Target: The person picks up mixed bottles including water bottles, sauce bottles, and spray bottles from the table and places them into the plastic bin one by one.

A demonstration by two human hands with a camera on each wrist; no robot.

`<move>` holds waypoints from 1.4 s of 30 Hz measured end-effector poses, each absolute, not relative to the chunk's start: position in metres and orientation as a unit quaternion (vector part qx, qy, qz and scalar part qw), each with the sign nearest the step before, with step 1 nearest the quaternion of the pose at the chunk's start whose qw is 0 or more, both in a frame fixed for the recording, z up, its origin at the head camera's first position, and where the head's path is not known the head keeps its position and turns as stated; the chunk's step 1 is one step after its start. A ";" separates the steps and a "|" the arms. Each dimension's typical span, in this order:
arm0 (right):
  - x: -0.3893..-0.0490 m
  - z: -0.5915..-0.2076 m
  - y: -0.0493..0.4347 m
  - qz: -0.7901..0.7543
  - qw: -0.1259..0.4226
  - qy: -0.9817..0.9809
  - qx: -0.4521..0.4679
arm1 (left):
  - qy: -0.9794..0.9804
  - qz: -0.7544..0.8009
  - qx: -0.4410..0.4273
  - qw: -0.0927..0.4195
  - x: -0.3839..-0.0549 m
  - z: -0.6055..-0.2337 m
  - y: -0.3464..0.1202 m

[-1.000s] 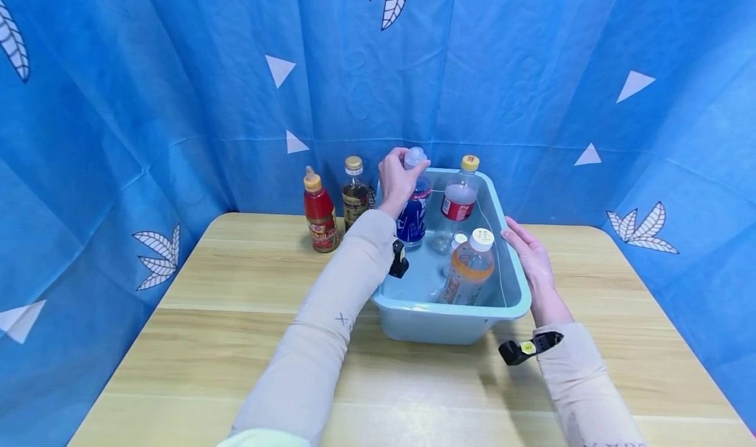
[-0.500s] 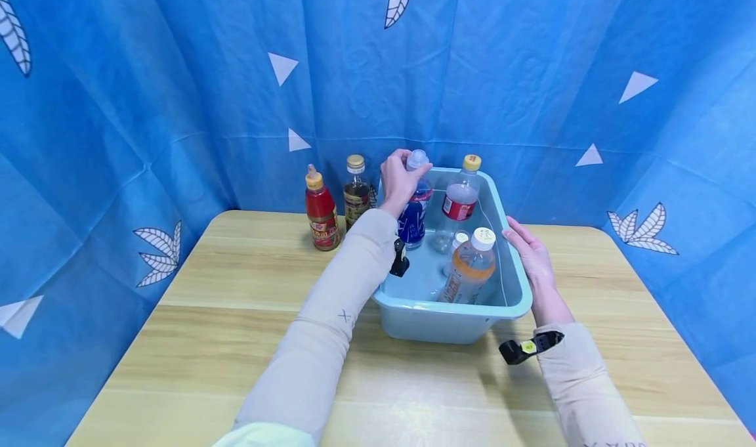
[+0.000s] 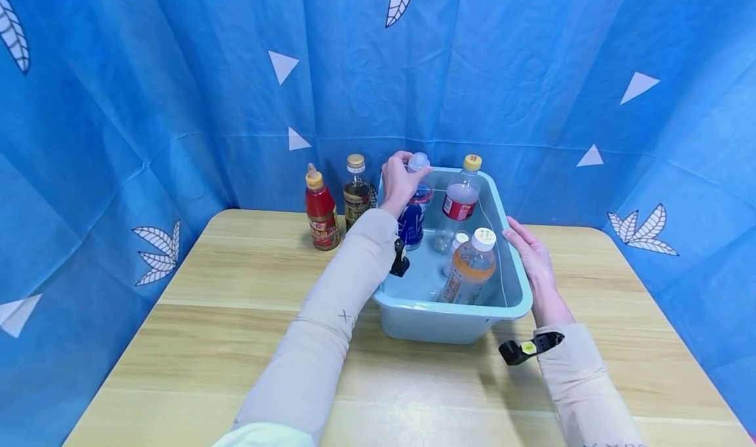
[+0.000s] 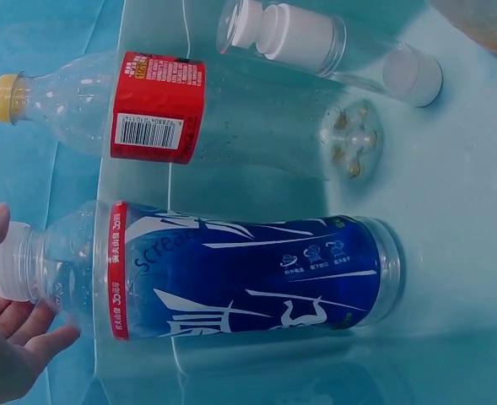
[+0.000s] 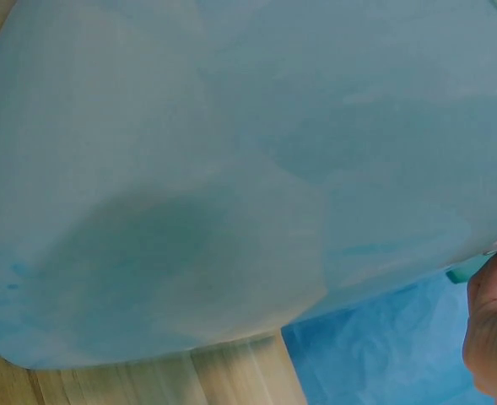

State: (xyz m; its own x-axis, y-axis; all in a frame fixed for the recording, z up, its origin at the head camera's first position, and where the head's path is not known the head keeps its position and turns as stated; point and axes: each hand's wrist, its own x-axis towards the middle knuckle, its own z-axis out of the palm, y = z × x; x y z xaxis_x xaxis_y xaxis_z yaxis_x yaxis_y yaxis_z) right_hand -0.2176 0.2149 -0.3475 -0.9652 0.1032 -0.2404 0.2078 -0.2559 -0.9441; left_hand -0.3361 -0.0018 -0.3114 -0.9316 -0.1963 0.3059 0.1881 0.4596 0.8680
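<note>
My left hand [image 3: 399,181] pinches the clear bottle with a blue label [image 4: 256,278] around its whitish cap [image 4: 10,261]. This bottle stands upright inside the light blue tub [image 3: 449,309], near the left back wall. On the other side, my right hand [image 3: 531,260] grips the tub's right rim, thumb on the edge; in the right wrist view only part of that hand shows beside the tub wall. Also in the tub are a red-labelled bottle with a yellow cap [image 4: 155,110], an orange-banded bottle with a white cap [image 3: 469,270] and a small clear white-capped bottle [image 4: 299,38].
Left of the tub, a red sauce bottle [image 3: 321,214] and a dark glass bottle with a tan cap [image 3: 356,194] stand on the wooden table [image 3: 236,270]. A blue patterned curtain [image 3: 207,73] hangs behind and on both sides.
The left hand and the blue-labelled bottle's cap have sunk very slightly. The right hand keeps its place on the rim, and the other bottles look the same.
</note>
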 end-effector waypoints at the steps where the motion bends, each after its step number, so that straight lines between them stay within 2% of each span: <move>1: -0.218 -0.348 0.215 -0.784 0.033 0.607 0.128 | -0.835 -0.519 0.002 0.184 -0.336 -0.311 -0.002; 18: -0.227 -0.359 0.222 -0.776 0.036 0.615 0.138 | -0.849 -0.502 0.008 0.165 -0.333 -0.309 -0.002; 31: -0.219 -0.347 0.217 -0.779 0.042 0.610 0.141 | -0.851 -0.505 0.014 0.144 -0.328 -0.304 0.000; 42: -0.219 -0.346 0.217 -0.776 0.047 0.612 0.144 | -0.860 -0.488 0.020 0.147 -0.315 -0.292 -0.006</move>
